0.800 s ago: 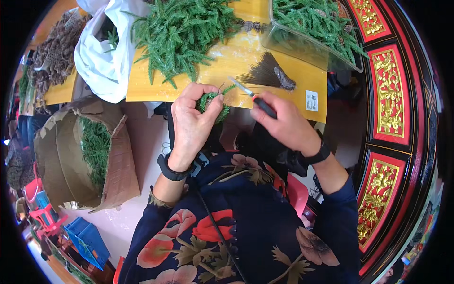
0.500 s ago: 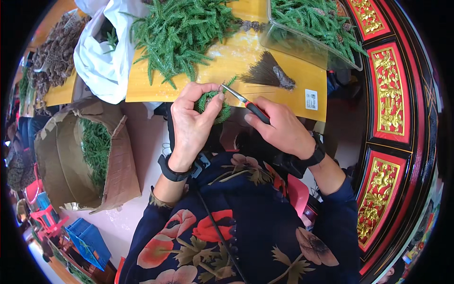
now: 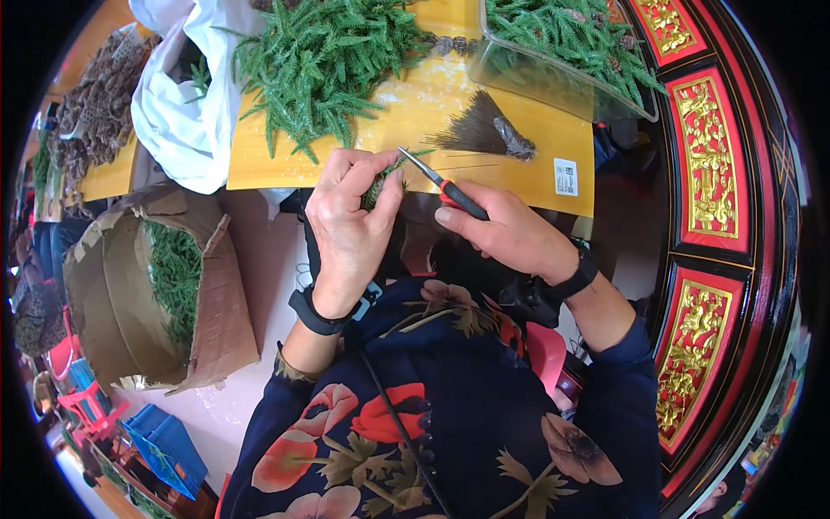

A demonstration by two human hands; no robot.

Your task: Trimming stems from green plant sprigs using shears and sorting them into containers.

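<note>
Just off the table's front edge, my left hand [image 3: 353, 212] pinches a green artificial pine sprig [image 3: 377, 189], mostly covered by the fingers. My right hand [image 3: 510, 229] is wrapped round the red-and-black handle of long-nosed pliers [image 3: 441, 180]. The pliers' tip points up and left and meets the sprig beside my left index finger. Whether the jaws grip anything there is too small to tell. Beyond my right hand a fanned bundle of thin dark wires [image 3: 488, 130] lies on the yellow table [image 3: 415, 104], a few loose wires near it.
A heap of green sprigs [image 3: 324, 69] covers the table's far middle. A clear plastic bin [image 3: 553, 82] holds sprigs and pine cones at back right. White bag [image 3: 177, 112] and torn cardboard box [image 3: 216, 320] stand at left. Blue crate [image 3: 164, 450] is lower left; carved red-gold panels [image 3: 713, 164] line the right.
The pliers and my right hand have shifted slightly left. My left hand has turned a little, and less of the sprig shows between its fingers.
</note>
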